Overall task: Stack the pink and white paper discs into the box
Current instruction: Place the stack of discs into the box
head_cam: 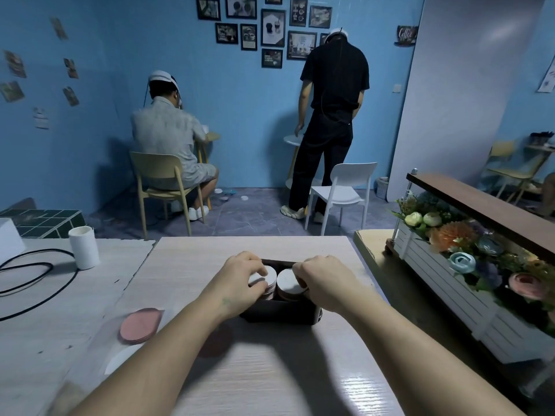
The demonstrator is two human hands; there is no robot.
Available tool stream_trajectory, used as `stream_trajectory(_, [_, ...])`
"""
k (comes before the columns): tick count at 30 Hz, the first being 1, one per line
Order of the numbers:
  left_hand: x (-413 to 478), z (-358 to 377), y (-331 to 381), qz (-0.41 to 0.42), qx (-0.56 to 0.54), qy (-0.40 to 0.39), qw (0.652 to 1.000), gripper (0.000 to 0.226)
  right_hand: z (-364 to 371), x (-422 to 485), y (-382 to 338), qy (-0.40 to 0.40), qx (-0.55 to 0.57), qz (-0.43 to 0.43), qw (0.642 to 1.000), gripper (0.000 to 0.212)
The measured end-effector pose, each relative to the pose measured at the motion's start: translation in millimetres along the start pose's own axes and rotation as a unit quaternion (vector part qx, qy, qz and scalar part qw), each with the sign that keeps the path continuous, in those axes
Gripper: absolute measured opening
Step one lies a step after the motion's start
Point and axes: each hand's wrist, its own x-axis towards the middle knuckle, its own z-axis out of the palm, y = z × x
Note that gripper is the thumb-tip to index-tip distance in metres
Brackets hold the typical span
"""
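the left grip (240, 280) is clasping the left disc stack (271, 276) and the right grip (322, 283) is pinching the right disc stack (287, 283), both sitting inside the dark box (279, 314) on the bench (270, 373); loose pink discs (139, 325) are lying well left.

A white cylinder (84, 247) stands beside a looped black cable (49, 267) on the counter (45, 340). A flower planter (468, 253) sits right. A seated person (168, 139) and a standing person (333, 115) face the blue wall (240, 100).

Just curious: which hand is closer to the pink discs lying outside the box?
Left. The left hand sits right of the pink discs, over the box; the right hand lies beyond it.
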Motion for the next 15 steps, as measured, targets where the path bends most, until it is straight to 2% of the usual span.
stream_trajectory(6, [-5.0,5.2,6.1,-0.003,-0.003,0.010,1.000,0.011,2.1,2.7,5.5,-0.008,0.017,0.025,1.000,0.021])
stream_trajectory(11, [-9.2,7.5,16.0,0.007,0.034,0.028,0.999,0.013,4.0,0.2,7.1,0.008,0.051,0.022,0.998,0.015])
stream_trajectory(15, [-16.4,3.1,14.9,0.043,0.005,0.029,0.999,0.015,12.6,-10.0,9.8,0.039,0.021,0.005,0.999,0.028])
